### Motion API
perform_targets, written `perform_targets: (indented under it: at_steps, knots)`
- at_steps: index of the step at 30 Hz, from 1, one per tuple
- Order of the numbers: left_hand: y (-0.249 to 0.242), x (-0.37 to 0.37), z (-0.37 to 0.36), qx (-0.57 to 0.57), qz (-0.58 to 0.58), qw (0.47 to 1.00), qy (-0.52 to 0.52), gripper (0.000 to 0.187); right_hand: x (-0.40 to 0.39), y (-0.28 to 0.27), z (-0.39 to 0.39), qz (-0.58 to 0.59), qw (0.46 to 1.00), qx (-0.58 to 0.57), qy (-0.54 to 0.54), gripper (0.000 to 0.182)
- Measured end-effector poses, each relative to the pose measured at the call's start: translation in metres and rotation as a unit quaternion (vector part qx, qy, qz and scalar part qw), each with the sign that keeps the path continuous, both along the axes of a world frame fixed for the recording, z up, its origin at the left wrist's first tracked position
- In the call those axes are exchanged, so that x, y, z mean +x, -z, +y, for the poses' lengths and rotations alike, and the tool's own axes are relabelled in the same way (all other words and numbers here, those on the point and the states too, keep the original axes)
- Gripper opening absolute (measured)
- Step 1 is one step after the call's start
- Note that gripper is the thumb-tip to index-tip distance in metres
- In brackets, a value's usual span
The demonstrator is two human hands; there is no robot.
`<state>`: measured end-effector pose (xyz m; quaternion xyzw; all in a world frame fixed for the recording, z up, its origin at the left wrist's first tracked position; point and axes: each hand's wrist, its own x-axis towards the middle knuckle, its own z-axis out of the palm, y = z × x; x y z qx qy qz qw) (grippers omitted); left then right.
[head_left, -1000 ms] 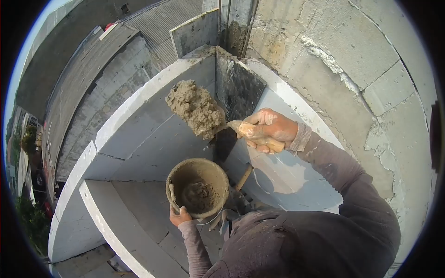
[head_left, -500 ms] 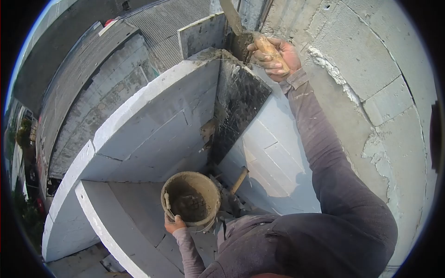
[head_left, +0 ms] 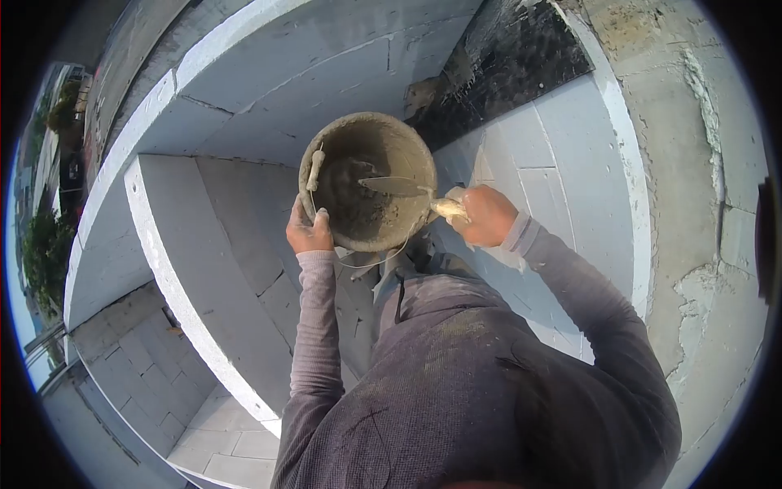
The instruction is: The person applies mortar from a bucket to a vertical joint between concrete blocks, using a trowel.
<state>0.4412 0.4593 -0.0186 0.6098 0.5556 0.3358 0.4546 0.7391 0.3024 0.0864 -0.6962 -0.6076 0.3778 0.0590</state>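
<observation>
At four o'clock of the bucket (head_left: 407, 147), the right hand (head_left: 487, 216) is wrapped around the handle of a trowel (head_left: 391, 187), its blade inside the bucket and pointing towards nine. The left hand (head_left: 310, 231) clasps the bucket's rim at eight. Half a second ago the trowel was raised by the wall's top corner; now it is down by the mortar (head_left: 350, 204), so the work has seemingly shifted from wall to bucket. Beyond, a dark panel (head_left: 529, 61) leans at two, the block wall (head_left: 326, 73) at eleven.

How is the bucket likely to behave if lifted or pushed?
The bucket probably feels bottom-heavy, with mortar lying inside. Its round shape suggests it could roll if laid down. Gripped at one side by the left hand, it may tilt if the trowel presses.
</observation>
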Motion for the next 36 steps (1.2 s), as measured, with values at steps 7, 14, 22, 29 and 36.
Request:
perform_targets:
  at_steps: [7, 14, 22, 29, 36]
  knots:
    - [-0.053, 0.035, 0.021, 0.101, -0.01, 0.99, 0.096, 0.051, -0.02, 0.049, 0.059, -0.212, 0.969, 0.129, 0.004, 0.021]
    - [-0.082, 0.031, 0.038, 0.228, 0.13, 0.933, 0.245, 0.052, -0.014, -0.026, 0.04, -0.124, 0.991, -0.019, -0.054, 0.019]
    - [-0.085, 0.049, 0.044, 0.2, 0.128, 0.943, 0.235, 0.05, -0.061, 0.039, 0.006, -0.264, 0.918, 0.215, -0.201, 0.021]
    - [-0.035, 0.055, -0.002, 0.123, 0.115, 0.955, 0.246, 0.047, 0.0, 0.004, 0.013, -0.126, 0.968, -0.03, -0.216, 0.018]
    - [0.027, 0.036, -0.035, 0.067, 0.113, 0.982, 0.134, 0.04, 0.029, 0.049, -0.032, 0.02, 0.986, -0.149, 0.076, 0.024]
